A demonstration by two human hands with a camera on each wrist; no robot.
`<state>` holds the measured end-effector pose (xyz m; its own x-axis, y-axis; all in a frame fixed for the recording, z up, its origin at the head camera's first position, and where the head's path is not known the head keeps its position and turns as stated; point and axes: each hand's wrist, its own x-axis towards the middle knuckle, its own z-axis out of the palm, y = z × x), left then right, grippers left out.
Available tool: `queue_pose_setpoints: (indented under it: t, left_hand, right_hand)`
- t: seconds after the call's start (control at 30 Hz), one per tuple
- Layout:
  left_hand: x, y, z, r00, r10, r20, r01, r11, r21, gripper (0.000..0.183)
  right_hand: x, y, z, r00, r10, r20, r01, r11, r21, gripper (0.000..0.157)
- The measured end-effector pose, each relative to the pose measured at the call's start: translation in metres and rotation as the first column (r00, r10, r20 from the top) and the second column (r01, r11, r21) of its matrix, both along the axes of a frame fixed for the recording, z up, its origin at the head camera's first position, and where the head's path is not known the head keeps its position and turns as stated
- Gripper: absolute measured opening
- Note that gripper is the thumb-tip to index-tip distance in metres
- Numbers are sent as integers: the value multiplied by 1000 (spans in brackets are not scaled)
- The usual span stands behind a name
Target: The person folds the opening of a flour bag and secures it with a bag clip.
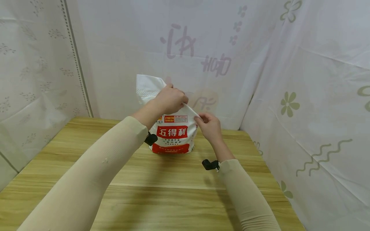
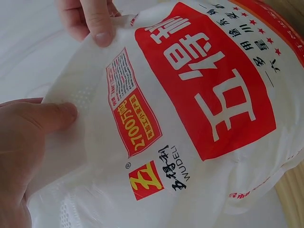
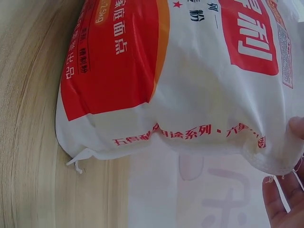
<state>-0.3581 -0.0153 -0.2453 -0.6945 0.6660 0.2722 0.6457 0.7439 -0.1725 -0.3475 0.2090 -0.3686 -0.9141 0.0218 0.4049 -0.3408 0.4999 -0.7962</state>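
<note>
A white and red flour bag (image 1: 173, 131) stands upright toward the back of the wooden table, its printed front facing me. My left hand (image 1: 171, 98) grips the bag's upper edge near the middle, the thumb lying over the front in the left wrist view. At the top right corner my right hand (image 1: 209, 126) pinches the edge between thumb and fingers. The bag's top left corner (image 1: 148, 82) sticks up past my left hand. In the right wrist view the lower side of the flour bag (image 3: 199, 109) bulges, with loose threads at its bottom corner.
The wooden table (image 1: 138, 199) reaches from under my arms to the hung cloth. Pale patterned cloth (image 1: 121, 48) closes off the back and both sides. A black wrist camera (image 1: 210, 164) sits on each wrist.
</note>
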Motion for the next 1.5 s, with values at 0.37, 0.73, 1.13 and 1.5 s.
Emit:
queue_pose_setpoints:
  t: [0.37, 0.73, 1.13, 1.5]
  left_hand:
    - [-1, 1, -1, 1000, 8, 14, -9, 1000, 11, 19]
    - [-5, 2, -4, 1000, -8, 30, 6, 999, 42, 26]
    - [-4, 5, -4, 1000, 30, 8, -30, 999, 21, 16]
    - [-2, 6, -4, 999, 47, -8, -47, 999, 6, 14]
  right_hand:
    - [-2, -7, 2, 999, 34, -22, -35, 999, -39, 24]
    - [-4, -8, -3, 998, 31, -53, -34, 997, -64, 20]
    - [-6, -8, -1, 998, 51, -46, -54, 996, -66, 21]
    - [-7, -9, 0, 999, 45, -11, -45, 999, 14, 25]
